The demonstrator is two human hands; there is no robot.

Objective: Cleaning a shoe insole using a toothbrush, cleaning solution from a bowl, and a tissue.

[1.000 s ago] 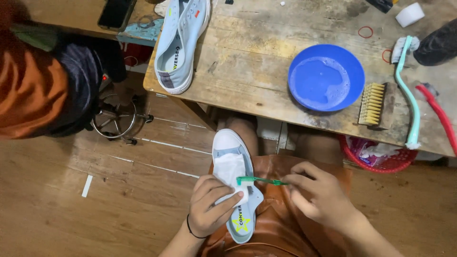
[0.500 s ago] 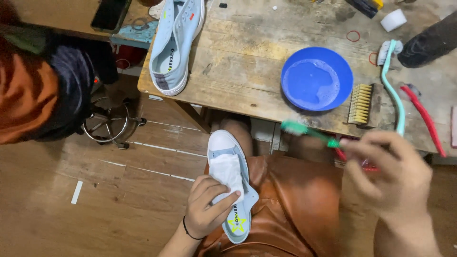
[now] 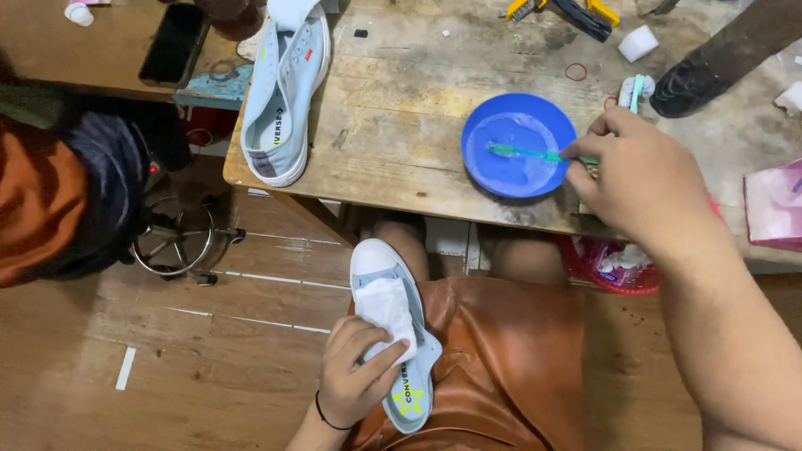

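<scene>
- Two bare hands are at work, one low in the lap and one up at the worn wooden surface (image 3: 401,92).
- The left hand (image 3: 355,376) is closed around a pale blue canvas sneaker (image 3: 393,334) that lies sole-down along the thigh, over shiny brown shorts (image 3: 501,359); its fingers press a white cloth (image 3: 386,307) against the shoe's opening, and a thin black band circles the wrist.
- The right hand (image 3: 643,179) is curled shut around the handle of a slim green toothbrush (image 3: 526,153), pinching it near the end.
- The toothbrush's head lies inside a round blue plastic dish (image 3: 518,144) that holds a film of clear liquid; the dish sits near the front edge of the surface.
- A second pale blue sneaker (image 3: 284,92) rests on the left corner of the surface, its heel hanging over the edge.
- Farther back lie a yellow-bristled brush (image 3: 560,10), a small white block (image 3: 638,42) and a red rubber band (image 3: 576,72).
- A black phone (image 3: 174,43) lies on a lower wooden bench at the left, and a pink box (image 3: 773,205) stands at the right edge.
- A red basket (image 3: 614,267) sits on the plank floor under the surface, beside the right knee.
</scene>
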